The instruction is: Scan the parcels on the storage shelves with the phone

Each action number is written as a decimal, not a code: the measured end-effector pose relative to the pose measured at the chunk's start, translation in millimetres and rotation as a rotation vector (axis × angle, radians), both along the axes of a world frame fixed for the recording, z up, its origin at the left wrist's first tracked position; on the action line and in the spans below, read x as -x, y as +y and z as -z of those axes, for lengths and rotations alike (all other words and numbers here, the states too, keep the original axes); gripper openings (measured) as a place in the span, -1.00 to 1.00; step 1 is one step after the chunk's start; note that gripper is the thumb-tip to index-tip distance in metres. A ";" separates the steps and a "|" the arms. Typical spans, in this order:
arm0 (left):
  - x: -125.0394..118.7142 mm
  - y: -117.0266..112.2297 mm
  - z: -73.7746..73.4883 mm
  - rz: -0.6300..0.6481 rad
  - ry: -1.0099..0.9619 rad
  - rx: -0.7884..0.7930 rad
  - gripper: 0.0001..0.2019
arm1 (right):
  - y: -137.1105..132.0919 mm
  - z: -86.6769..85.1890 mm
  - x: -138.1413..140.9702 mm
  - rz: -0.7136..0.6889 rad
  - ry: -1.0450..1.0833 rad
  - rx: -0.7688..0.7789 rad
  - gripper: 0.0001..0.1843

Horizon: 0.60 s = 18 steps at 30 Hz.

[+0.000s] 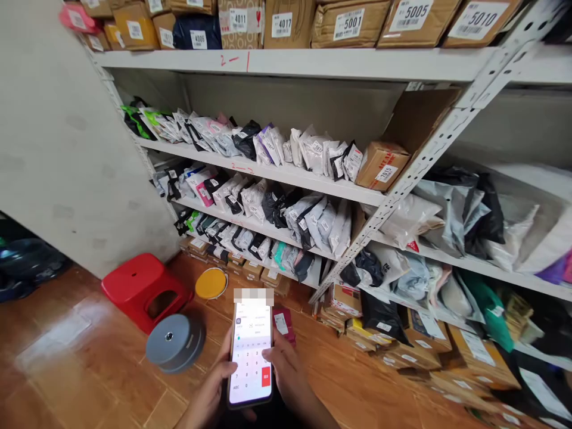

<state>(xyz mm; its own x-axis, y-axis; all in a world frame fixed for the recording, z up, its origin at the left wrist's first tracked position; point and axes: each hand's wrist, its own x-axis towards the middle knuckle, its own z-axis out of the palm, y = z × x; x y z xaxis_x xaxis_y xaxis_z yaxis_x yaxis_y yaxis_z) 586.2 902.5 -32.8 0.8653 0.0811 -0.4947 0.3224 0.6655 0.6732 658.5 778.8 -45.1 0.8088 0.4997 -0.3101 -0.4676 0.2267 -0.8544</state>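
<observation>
A smartphone [250,351] with a lit screen showing a number keypad is held upright low in the middle of the view. My left hand [212,390] wraps round its left edge and back. My right hand [288,372] grips the right edge, its thumb resting on the screen near the keypad. Between my right hand's fingers and the phone's back sits a small dark red parcel [285,323] with a white label.
White metal shelves [286,173] hold rows of labelled mailer bags and cardboard boxes [383,165]. More boxes line the wooden floor under the shelves. A red plastic stool [138,286], a grey round stool [174,342] and a yellow round lid [211,283] stand at left.
</observation>
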 end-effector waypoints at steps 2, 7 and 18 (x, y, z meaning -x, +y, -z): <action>-5.0 19.4 -3.8 0.048 0.004 -0.021 -0.01 | 16.8 4.4 -0.5 0.029 -0.008 -0.006 -0.59; -13.3 59.4 -14.3 0.174 0.007 -0.002 0.02 | 43.4 2.1 -0.2 0.039 0.005 -0.032 -0.56; -20.8 103.6 -6.9 0.334 -0.048 0.055 -0.01 | 66.2 -13.0 8.2 0.042 -0.066 -0.045 -0.53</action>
